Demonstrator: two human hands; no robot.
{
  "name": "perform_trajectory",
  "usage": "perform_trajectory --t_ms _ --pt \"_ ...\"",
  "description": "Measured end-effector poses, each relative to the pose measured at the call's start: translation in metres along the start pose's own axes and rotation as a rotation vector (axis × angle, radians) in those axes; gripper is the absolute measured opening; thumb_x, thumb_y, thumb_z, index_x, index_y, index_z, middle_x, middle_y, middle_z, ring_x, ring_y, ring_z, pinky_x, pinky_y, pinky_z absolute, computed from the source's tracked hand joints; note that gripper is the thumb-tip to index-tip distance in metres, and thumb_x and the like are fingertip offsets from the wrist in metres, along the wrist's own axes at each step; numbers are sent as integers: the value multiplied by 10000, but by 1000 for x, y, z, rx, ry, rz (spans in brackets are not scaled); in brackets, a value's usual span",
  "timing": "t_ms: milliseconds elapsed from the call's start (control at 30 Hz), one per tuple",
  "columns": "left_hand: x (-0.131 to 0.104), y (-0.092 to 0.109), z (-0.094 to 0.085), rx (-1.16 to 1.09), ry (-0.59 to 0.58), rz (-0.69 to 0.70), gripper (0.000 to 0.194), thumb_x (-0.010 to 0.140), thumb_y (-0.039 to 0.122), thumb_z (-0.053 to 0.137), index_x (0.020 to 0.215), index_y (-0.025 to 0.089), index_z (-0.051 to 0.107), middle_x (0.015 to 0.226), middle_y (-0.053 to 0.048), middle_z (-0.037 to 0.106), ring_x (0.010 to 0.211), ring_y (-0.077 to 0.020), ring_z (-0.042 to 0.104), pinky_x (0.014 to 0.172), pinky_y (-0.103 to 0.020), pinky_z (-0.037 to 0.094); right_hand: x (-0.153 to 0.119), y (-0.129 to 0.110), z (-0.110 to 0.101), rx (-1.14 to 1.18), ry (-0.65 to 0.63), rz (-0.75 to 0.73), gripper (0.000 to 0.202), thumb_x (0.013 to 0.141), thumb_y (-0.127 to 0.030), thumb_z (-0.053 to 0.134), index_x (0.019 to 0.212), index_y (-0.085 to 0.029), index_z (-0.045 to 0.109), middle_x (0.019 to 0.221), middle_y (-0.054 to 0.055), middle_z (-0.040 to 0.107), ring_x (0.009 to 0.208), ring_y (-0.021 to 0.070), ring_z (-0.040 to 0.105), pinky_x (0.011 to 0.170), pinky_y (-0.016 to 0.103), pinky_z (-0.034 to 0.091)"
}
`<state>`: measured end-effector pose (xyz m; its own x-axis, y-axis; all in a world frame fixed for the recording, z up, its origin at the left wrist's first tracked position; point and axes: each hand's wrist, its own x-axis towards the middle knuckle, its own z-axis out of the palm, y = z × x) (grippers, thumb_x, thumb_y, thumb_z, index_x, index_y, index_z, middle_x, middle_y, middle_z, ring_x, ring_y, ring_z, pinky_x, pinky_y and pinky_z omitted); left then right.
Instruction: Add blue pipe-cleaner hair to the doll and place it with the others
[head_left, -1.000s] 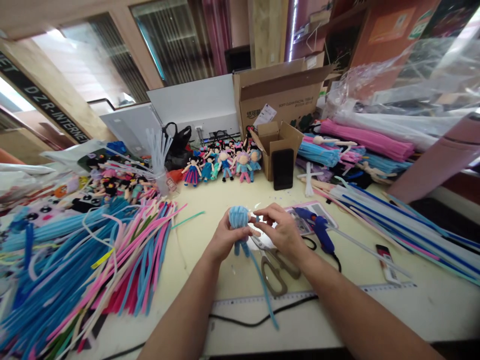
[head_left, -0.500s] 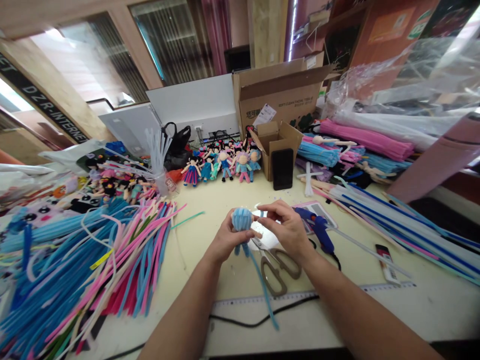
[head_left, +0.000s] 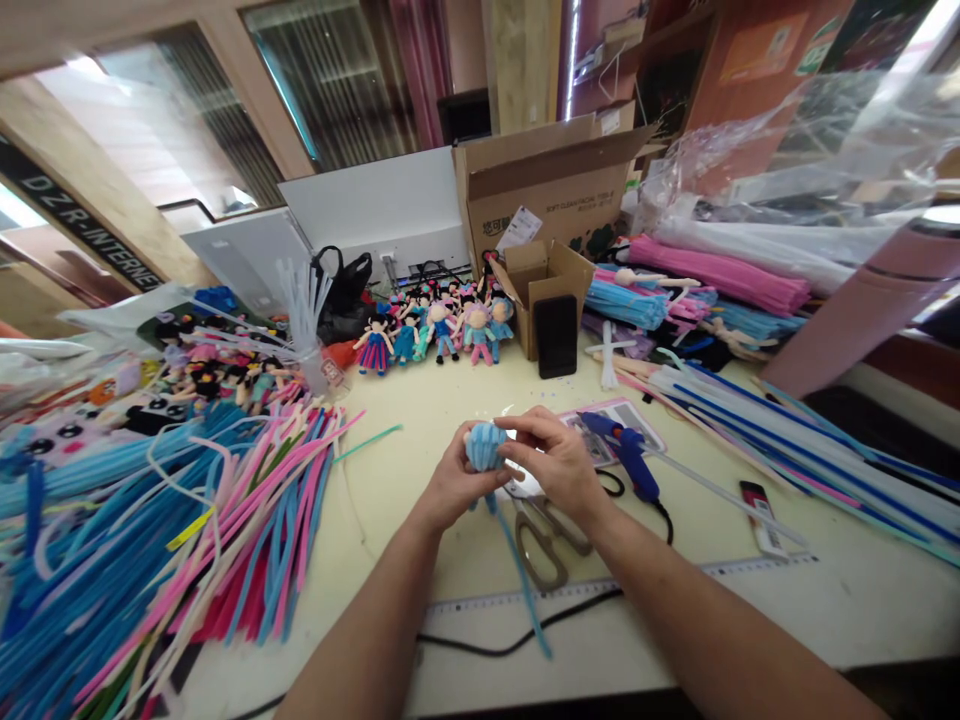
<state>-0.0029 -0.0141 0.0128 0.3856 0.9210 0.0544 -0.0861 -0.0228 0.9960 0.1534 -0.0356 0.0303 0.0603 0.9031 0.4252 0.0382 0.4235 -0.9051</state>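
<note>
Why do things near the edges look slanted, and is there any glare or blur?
Head view: the pink bottle and lettered sign slant and look stretched, probably wide-lens distortion; head view: a white glare patch shows beside the right hand, and the upper-left window is washed out; head view: the blue fuzzy piece looks slightly soft.

Dark sign (head_left: 81,228): "DZR-INTERNET". Large cardboard box (head_left: 551,187): "SOFT CLEAN FACIAL", following word blurred; Chinese characters beginning "悠可".
</note>
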Motion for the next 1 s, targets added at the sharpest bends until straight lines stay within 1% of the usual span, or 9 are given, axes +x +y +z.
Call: perform_trajectory --t_ms 133,233,300,400,500,567,733,1000 --pt "0 0 0 6 4 3 481 601 253 807 996 201 537 821 26 581 742 -115 557 644 -219 469 -1 2 1 -8 -6 3 254 736 -199 675 983 -245 717 726 -15 490 650 121 484 619 266 442" --pt "0 1 0 17 22 10 482 584 249 815 978 197 543 808 28 583 723 -115 554 638 -224 468 -2 5 1 -12 -12 17 342 729 -207 683 1068 -249 672 740 -23 482 636 115 463 603 259 427" --pt "0 2 1 12 14 13 481 594 254 809 986 197 537 843 15 600 755 -126 571 666 -236 477 -2 6 0 -6 -3 44 368 715 -216 701 1078 -238 642 760 -26 481 626 109 452 583 251 415" --pt "0 4 2 12 1 11 470 609 260 801 983 195 523 856 11 596 773 -127 576 681 -239 480 -2 6 -1 -19 26 63 290 712 -224 711 991 -215 632 776 -21 481 630 108 453 577 248 406" --pt "0 5 2 18 17 0 474 591 268 811 955 194 517 797 30 563 717 -108 553 632 -216 466 -2 3 -1 -72 15 21 159 733 -213 695 885 -207 648 755 -19 480 635 113 455 595 256 405" --pt "0 5 2 13 18 -6 480 581 275 816 947 193 517 784 32 558 702 -105 549 616 -211 460 -2 2 -2 -99 6 -11 113 744 -210 687 853 -207 657 743 -18 482 638 117 459 602 259 408" --pt "0 4 1 4 10 -13 482 579 273 816 950 197 519 773 34 564 694 -106 557 603 -205 453 -1 0 -2 -141 5 -52 96 758 -211 676 853 -208 664 746 -12 488 628 116 463 599 262 415" --pt "-1 3 -1 -13 -15 -1 479 592 263 811 959 193 511 777 34 545 686 -92 535 614 -202 454 -2 -2 -2 -148 -4 -59 102 763 -193 668 864 -207 677 743 -13 491 620 111 468 588 259 413"
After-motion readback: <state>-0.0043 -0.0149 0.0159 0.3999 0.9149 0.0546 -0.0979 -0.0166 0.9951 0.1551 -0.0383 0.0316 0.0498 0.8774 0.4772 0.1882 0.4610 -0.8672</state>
